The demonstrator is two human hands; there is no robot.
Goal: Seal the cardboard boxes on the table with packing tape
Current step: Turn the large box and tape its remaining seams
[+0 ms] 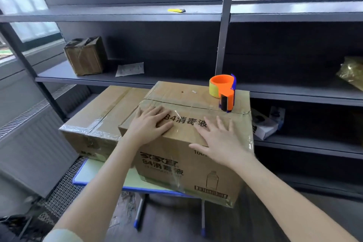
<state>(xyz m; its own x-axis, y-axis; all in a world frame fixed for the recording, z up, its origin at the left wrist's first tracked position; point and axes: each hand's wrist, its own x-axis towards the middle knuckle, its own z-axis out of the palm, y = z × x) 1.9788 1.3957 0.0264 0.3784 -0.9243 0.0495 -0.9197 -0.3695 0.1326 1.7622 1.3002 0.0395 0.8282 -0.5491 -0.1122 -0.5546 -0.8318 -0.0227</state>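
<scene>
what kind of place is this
Probably a storeroom or packing area: long dark grey metal shelves line the wall, a printed brown cardboard box and a second taped cardboard box sit on a small blue-edged table, and an orange packing-tape dispenser stands on the printed box.

Matt brown cardboard box with glossy clear tape strips; smooth orange plastic tape dispenser.

tape dispenser on box top, shelf behind
</scene>
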